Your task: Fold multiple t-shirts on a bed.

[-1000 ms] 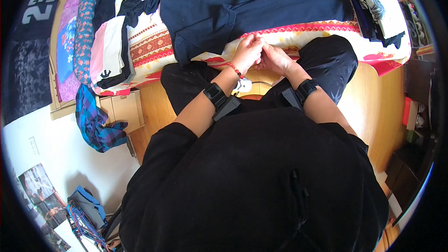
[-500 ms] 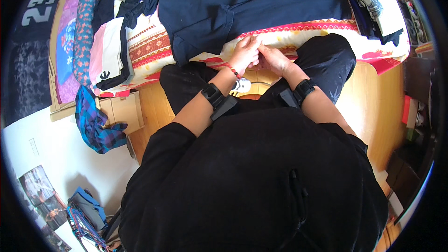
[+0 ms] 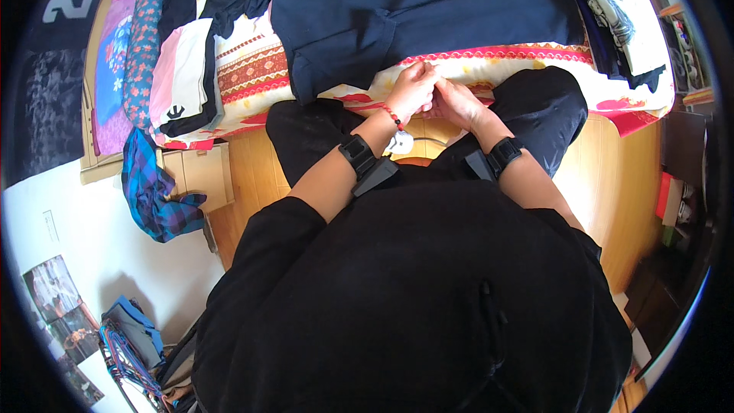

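Note:
My left hand [image 3: 413, 93], with a red beaded bracelet [image 3: 393, 116] on its wrist, meets my right hand [image 3: 459, 103] above my lap. Both have curled fingers, and they touch at the fingertips. Anything inside them is hidden. Just beyond the hands, a large dark navy garment [image 3: 428, 15] lies spread out on a bed, one sleeve-like part reaching toward the near edge. Under it shows a patterned bed cover [image 3: 252, 76] in white, red and brown.
Folded clothes, including a pink and white garment [image 3: 182, 76], lie at left beside a rolled floral fabric [image 3: 143, 46]. At right is a printed white garment [image 3: 612, 8] on dark ones. A plaid cloth [image 3: 153, 191] hangs off the bed's corner; hangers [image 3: 130, 363] stand lower left.
The whole view has shifted slightly, with the bed sitting a little lower and further right. My hands stay together in nearly the same pose, and the clothes lie as before.

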`<state>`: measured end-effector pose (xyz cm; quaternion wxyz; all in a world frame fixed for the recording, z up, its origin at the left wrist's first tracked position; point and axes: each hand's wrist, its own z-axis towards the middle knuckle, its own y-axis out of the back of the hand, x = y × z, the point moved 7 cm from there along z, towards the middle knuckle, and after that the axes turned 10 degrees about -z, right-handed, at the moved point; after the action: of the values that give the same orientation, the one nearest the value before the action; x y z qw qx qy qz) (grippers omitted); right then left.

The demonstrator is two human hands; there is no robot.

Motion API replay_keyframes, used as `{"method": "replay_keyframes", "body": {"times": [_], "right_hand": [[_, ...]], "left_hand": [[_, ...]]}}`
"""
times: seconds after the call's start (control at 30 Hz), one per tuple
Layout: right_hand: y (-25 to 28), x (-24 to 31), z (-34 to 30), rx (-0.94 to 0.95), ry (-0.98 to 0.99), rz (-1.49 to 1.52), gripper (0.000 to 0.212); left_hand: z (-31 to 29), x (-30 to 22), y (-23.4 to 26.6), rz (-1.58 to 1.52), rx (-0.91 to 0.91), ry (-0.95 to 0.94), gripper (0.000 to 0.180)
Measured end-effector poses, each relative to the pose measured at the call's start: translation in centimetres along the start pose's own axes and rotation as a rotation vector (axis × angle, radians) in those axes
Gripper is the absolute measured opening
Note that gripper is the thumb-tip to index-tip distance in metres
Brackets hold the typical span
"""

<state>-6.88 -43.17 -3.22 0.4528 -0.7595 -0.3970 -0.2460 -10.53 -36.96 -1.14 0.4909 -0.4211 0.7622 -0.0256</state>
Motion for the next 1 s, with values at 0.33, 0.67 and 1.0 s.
{"method": "replay_keyframes", "body": {"times": [0.33,0.67,1.0], "right_hand": [[1.5,-1.6,1.2,-0.055,0.001,-0.105,0.046],[2.0,-0.6,0.5,-0.126,0.030,-0.144,0.050],[2.1,-0.4,0.3,-0.139,0.013,-0.053,0.041]], "left_hand": [[0.4,0.8,0.8,0.003,-0.042,0.030,0.016],[-0.2,1.1,-0.2,-0.318,0.154,0.160,0.021],[-0.1,1.2,-0.7,-0.396,0.207,0.196,0.030]]}}
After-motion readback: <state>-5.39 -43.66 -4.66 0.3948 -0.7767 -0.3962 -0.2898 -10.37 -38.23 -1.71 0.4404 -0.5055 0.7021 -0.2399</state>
